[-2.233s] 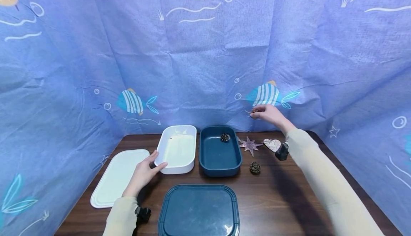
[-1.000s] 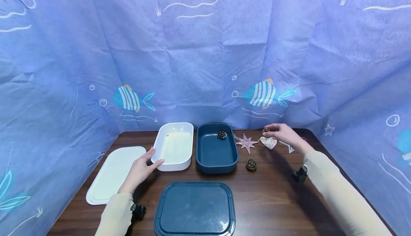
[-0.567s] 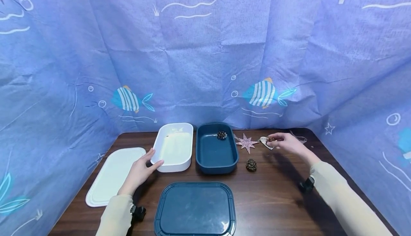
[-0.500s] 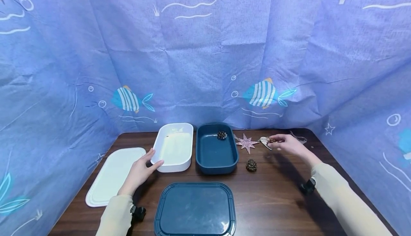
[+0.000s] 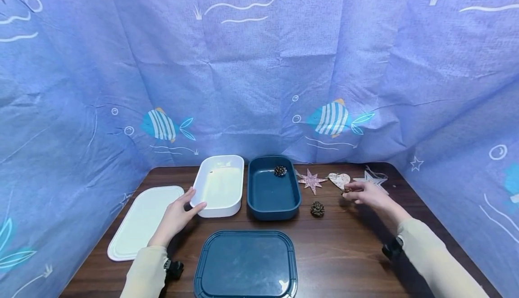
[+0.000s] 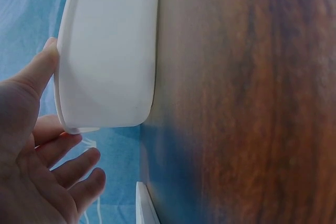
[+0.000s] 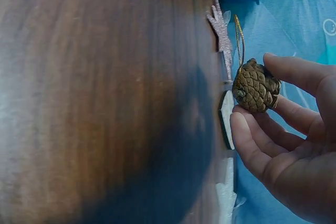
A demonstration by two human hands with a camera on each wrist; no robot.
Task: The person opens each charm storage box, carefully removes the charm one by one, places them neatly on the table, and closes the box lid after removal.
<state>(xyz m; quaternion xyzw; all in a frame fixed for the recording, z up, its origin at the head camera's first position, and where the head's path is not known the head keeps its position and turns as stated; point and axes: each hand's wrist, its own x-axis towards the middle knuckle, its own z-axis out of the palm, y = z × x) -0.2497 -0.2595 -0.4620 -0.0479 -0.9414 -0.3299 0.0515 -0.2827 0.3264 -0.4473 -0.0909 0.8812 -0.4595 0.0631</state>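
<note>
Right hand (image 7: pixel 296 156) pinching scaly pinecone (image 7: pixel 255 88), golden cord loop (image 7: pixel 240 56), wood-grained table (image 7: pixel 105 77)

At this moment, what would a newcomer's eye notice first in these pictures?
The eye would probably fall first on the blue curtain behind the table, printed with striped fish. Next come the white box and dark blue box, side by side near the table's far edge, a dark pine cone inside the blue one. Then, at right, the right hand holds a brown pine cone.

Right hand (image 7: pixel 307 161) pinches pine cone (image 7: pixel 256 87); gold loop (image 7: pixel 238 29) attached; pinkish pointed ornament (image 7: pixel 222 36) beyond; shadow (image 7: pixel 173 166) across wooden tabletop (image 7: pixel 79 77).
</note>
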